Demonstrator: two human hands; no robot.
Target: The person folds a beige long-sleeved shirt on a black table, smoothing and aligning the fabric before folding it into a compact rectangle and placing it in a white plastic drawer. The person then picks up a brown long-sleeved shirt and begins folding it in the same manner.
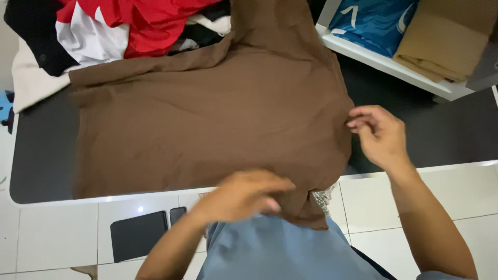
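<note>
A brown shirt [207, 119] lies spread flat on a dark table [41, 155], its lower part hanging over the near edge. My left hand [244, 194] rests on the hanging hem near the table's front edge, fingers curled onto the cloth; it is blurred. My right hand [378, 135] pinches the shirt's right edge between thumb and fingertips.
A heap of red, white and black clothes [104, 26] lies at the back left. A white tray [394, 65] at the back right holds a blue package [371, 21] and folded tan cloth [441, 41]. White floor tiles and two dark flat things [137, 233] are below.
</note>
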